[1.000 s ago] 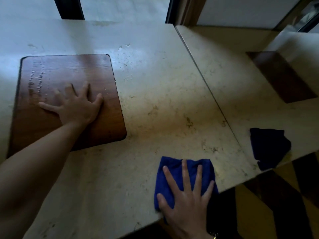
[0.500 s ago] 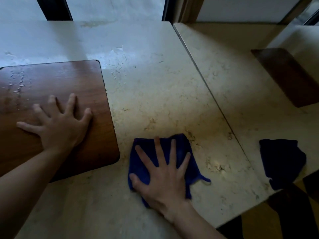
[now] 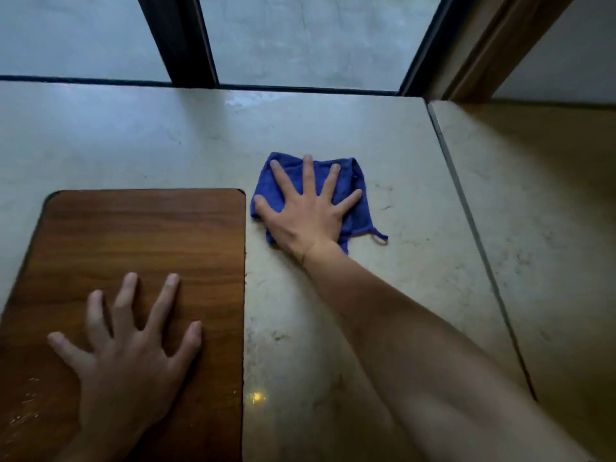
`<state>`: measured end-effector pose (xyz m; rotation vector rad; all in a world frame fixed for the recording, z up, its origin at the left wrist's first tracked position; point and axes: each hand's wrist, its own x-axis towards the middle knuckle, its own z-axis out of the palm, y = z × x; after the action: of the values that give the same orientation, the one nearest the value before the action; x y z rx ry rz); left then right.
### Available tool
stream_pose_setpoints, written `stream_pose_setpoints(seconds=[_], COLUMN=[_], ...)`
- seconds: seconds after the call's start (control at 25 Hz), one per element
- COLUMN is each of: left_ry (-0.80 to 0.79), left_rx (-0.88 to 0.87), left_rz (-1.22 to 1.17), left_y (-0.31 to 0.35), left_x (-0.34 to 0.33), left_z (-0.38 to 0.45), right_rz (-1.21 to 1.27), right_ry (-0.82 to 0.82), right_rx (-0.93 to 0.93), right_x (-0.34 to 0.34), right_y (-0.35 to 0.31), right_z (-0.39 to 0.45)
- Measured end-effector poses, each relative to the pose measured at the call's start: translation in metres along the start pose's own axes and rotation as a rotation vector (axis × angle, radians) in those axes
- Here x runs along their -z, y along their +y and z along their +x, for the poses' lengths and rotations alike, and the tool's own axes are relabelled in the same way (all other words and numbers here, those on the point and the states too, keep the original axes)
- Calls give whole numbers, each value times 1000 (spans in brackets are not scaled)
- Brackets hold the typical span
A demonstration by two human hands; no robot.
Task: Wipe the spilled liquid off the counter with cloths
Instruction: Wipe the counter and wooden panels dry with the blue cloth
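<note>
We press right hand (image 3: 308,213), fingers spread flat, on blue cloth (image 3: 353,191) at far table (image 3: 333,128), right of wooden board (image 3: 143,235). Left hand (image 3: 128,355) spread on board. Advice: keep even pressure, overlapping strokes.

We see left hand (image 3: 128,355) flat on board (image 3: 143,241); cloth (image 3: 353,191) under right hand (image 3: 306,215), just right of board, ahead of left hand; both on counter (image 3: 333,328); window (image 3: 300,38) beyond.

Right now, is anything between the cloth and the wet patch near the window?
Nothing visible: bare beige stone counter lies between the blue cloth under the right hand and the wet sheen.
</note>
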<state>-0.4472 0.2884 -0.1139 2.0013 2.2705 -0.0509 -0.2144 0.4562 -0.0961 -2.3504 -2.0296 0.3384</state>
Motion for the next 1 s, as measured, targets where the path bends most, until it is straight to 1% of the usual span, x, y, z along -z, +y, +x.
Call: stream_pose_setpoints(seconds=[0.16,0.24,0.36,0.44,0.56,0.68,0.8,0.88,0.92,1.0], left_ry=[21,26,42,39,24,20,18,1,-13,-23], left_rx=[3,-7,10,13,17,15,19,18,16,-17], left_rz=[37,37,50,46,29,10,-2,-9,-65,-255], left_y=[8,11,9,9,4,5,5,5,6,-4], left_x=[8,10,11,11,12,14,15,12,14,25], left_z=[-2,-2,-3,-3,-2,-4,-3,3,3,-7], right_rz=[15,-22,-36,-43,-92,-106,-107,-122,-134,-128], right_ry=[-4,3,15,22,0,-21,-50,-27,4,33], right_rx=[-25,-25,48,130,285,373,402,393,379,322], right_x=[18,28,28,23,13,5,-3,-17,-23,-32], right_y=[-16,-19,-40,-55,-65,-60,-43,-27,-18,0], right_z=[111,148,179,177,144,84,3,-65,-107,-199])
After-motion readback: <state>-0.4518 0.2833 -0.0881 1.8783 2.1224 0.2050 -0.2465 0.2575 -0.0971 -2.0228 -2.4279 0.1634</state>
